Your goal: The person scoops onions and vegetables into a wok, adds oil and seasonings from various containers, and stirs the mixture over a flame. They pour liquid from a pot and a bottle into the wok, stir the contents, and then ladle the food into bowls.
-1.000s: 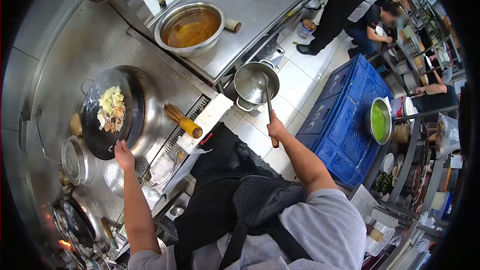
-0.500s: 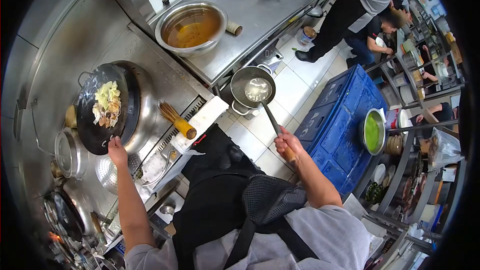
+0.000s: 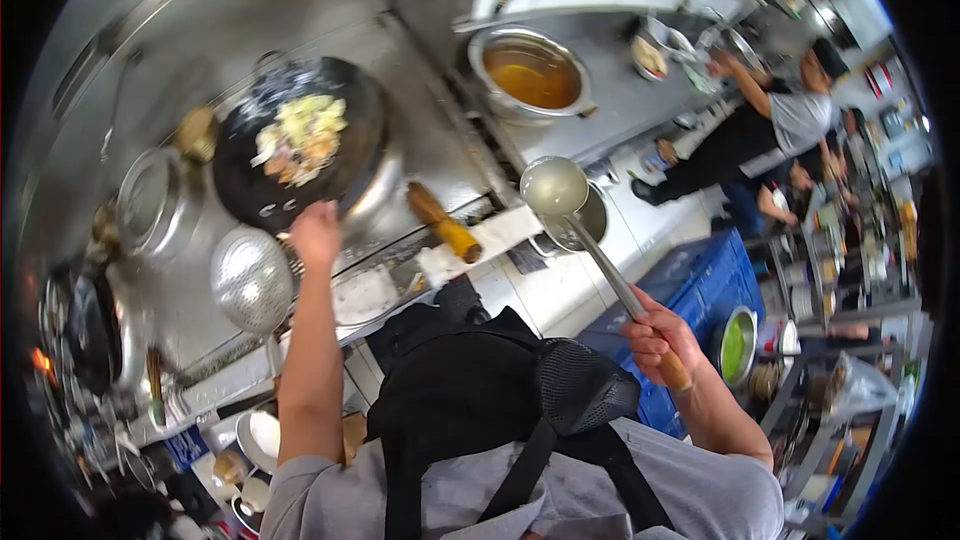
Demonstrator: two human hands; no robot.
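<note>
My left hand (image 3: 315, 233) is closed at the near edge of a black wok (image 3: 236, 172), where its handle would be; the fingers hide the exact grip. Chopped cabbage-like leaves and browned pieces (image 3: 302, 140) lie inside the wok. My right hand (image 3: 660, 340) is wrapped around the wooden end of a long-handled metal ladle (image 3: 612, 272). Its bowl, which looks filled with pale cloudy liquid, is held above a pot (image 3: 591, 215) on the floor side of the counter and partly covers it.
A yellow-handled bamboo brush (image 3: 445, 223) and a perforated skimmer (image 3: 252, 280) lie near the wok. A steel bowl of amber liquid (image 3: 530, 75) stands on the far counter. Blue crates (image 3: 690, 285) with a green-filled bowl (image 3: 738, 345) are at right. A co-worker (image 3: 730, 135) stands beyond.
My right hand has lifted the ladle out of the pot's liquid. The left hand stays at the wok, which now looks more level. The whole view has swung left.
</note>
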